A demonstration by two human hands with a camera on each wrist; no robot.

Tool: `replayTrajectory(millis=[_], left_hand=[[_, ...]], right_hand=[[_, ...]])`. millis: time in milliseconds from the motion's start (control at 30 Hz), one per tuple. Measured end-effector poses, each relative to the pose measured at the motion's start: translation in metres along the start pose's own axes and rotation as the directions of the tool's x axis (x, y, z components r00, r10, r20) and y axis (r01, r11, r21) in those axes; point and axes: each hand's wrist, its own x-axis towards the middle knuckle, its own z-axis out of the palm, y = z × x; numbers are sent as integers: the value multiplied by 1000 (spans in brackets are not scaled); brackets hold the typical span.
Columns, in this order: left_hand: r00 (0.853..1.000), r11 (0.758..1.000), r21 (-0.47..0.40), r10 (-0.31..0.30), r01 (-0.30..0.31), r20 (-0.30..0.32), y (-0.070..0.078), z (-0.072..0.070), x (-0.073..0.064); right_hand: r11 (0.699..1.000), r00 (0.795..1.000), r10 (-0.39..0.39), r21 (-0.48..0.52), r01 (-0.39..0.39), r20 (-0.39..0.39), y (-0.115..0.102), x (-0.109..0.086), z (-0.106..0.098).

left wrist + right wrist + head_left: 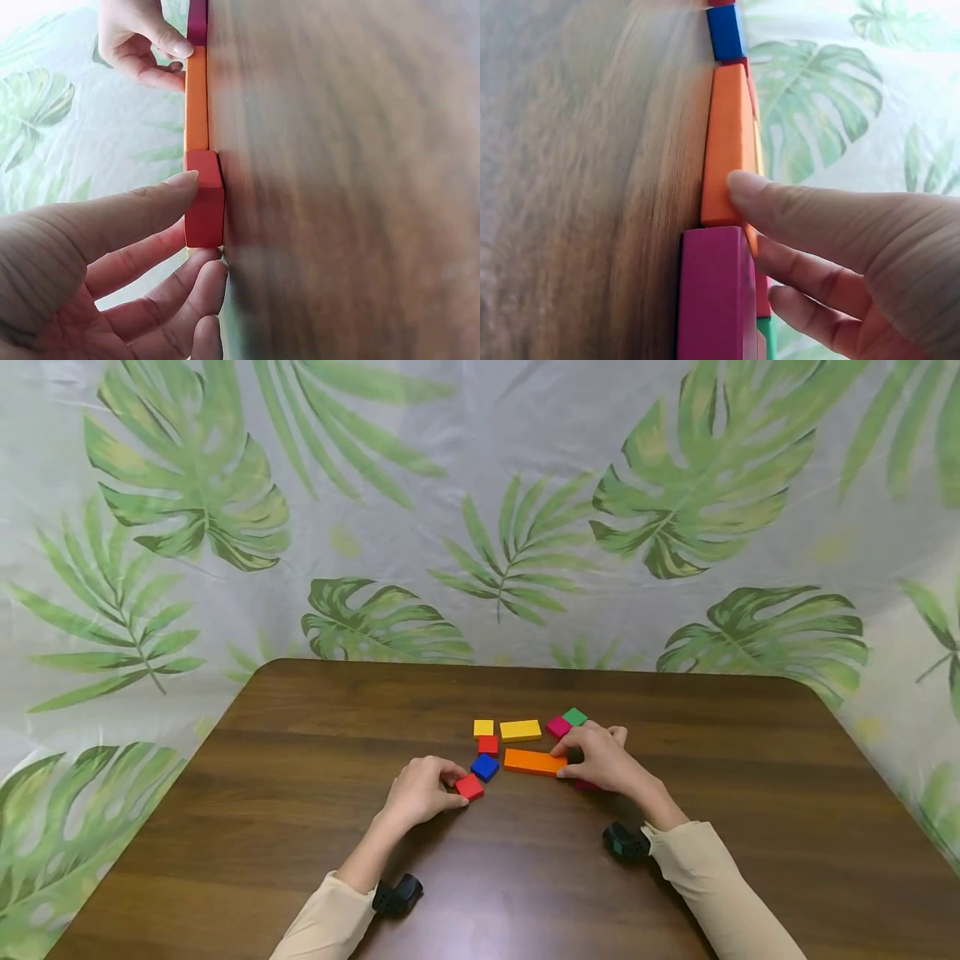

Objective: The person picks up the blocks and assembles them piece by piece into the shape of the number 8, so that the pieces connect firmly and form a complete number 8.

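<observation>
My left hand [422,792] pinches a red square block [470,787] between thumb and fingers. In the left wrist view the thumb lies on the front of that red block [204,199]. A blue block [484,767] sits just beyond it. With thumb and fingertips, my right hand [600,756] grips the right end of a long orange block [534,762] lying flat on the table. In the right wrist view a magenta block [714,292] stands close to that end; in the head view the hand mostly hides it.
Behind lie a second red block [488,745], a small yellow block [483,728] and a long yellow block [521,731]. A pink block [558,727] and a green block [575,717] sit past the right hand on the brown wooden table [315,718]. A leaf-patterned cloth [525,460] hangs behind.
</observation>
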Motion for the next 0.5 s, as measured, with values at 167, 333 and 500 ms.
replayTrajectory(millis=[167, 333, 500], left_hand=[[1000, 1000, 13, -3, 3, 8, -5, -2, -7], [999, 999, 11, 45, -45, 18, -1, -1, -3], [999, 1000, 19, 21, -21, 24, 2, 1, -1]], right_hand=[[999, 998, -52, 14, 52, 26, -6, -5, 6], [998, 998, -70, 7, 70, -1, -10, -13, 2], [996, 996, -93, -7, 93, 17, -15, -22, 0]])
